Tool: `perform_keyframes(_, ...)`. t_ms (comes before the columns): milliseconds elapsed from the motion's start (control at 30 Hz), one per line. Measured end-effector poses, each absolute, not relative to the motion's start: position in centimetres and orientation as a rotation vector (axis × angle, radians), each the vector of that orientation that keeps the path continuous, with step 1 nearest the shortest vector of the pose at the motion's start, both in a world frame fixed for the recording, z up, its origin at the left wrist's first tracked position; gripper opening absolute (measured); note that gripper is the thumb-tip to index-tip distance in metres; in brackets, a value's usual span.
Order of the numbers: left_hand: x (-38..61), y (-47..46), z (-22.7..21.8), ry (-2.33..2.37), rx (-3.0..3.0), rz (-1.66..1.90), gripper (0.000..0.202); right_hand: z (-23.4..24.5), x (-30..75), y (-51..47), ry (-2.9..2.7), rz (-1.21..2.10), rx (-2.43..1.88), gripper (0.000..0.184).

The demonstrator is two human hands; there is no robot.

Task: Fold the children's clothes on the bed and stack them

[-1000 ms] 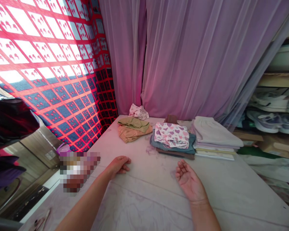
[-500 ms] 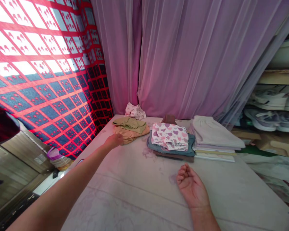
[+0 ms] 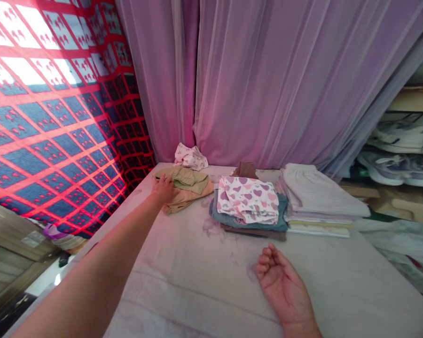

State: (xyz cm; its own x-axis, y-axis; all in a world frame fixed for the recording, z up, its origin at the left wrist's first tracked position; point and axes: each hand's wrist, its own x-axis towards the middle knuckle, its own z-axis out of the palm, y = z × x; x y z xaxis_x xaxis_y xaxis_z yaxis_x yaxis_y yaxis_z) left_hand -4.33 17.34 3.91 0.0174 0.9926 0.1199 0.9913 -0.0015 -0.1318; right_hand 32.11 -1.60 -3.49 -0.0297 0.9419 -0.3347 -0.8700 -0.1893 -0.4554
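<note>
My left hand (image 3: 164, 188) is stretched far forward and rests on the near left edge of a small pile of olive and tan folded clothes (image 3: 190, 185); its fingers lie on the cloth and I cannot see whether they grip it. My right hand (image 3: 280, 284) lies palm up on the pale bed sheet (image 3: 197, 277) with its fingers curled in and nothing in them. A stack topped by a heart-print garment (image 3: 247, 204) sits ahead of my right hand. Beside it on the right is a stack of white folded clothes (image 3: 317, 199).
A crumpled white patterned cloth (image 3: 190, 157) lies at the back by the purple curtain (image 3: 268, 80). A red and blue checked cloth (image 3: 56, 117) hangs on the left. Shelves with shoes (image 3: 402, 155) stand at the right. The floor drops away at the left edge.
My left arm has reached forward from the near sheet to the olive and tan pile. My right hand's fingers have curled in from open. The view has shifted closer and left.
</note>
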Motion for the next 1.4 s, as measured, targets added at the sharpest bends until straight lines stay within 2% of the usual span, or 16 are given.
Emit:
perform_keyframes(200, -3.8, 15.4, 5.2, -1.949, -2.120, -0.055, 0.037, -4.0, 32.3, -1.5, -0.212, 1.632, -0.665, 0.024)
perform_keyframes(467, -3.4, 4.3, 6.5, -1.724, -2.225, -0.614, 0.031, -3.7, 32.0, -1.2, -0.194, 1.633, -0.638, 0.023)
perform_keyframes(667, -0.6, -6.5, 4.7, -1.843, -2.472, -0.826, 0.026, -2.6, 31.8, -1.6, -0.187, 1.630, -0.643, 0.022)
perform_keyframes(833, 3.5, -10.6, 2.4, -1.688, -2.753, -0.903, 0.026, -1.9, 30.7, -2.8, -0.377, 1.536, -0.756, 0.032)
perform_keyframes(1000, 2.9, -10.2, 1.8, -1.823, -2.498, -1.019, 0.026, -2.6, 28.8, -4.5, -1.000, 1.250, -1.082, 0.035)
perform_keyframes(1067, 1.5, -10.3, 1.3, -1.942, -2.411, -0.930, 0.022, -3.2, 28.0, -5.2, -1.317, 1.078, -1.168, 0.030)
perform_keyframes(1167, 0.0, -10.9, 0.4, -2.055, -2.422, -0.728, 0.033, -3.8, 26.6, -6.0, -1.678, 0.741, -1.190, 0.028)
perform_keyframes(1300, -0.1, -11.4, -0.4, -2.141, -2.398, -0.681, 0.024, -4.2, 24.2, -7.0, -1.929, 0.288, -1.169, 0.047)
perform_keyframes(1400, 0.8, -11.7, -0.3, -2.085, -2.400, -0.773, 0.022, -4.3, 23.1, -7.4, -2.047, 0.082, -1.193, 0.060)
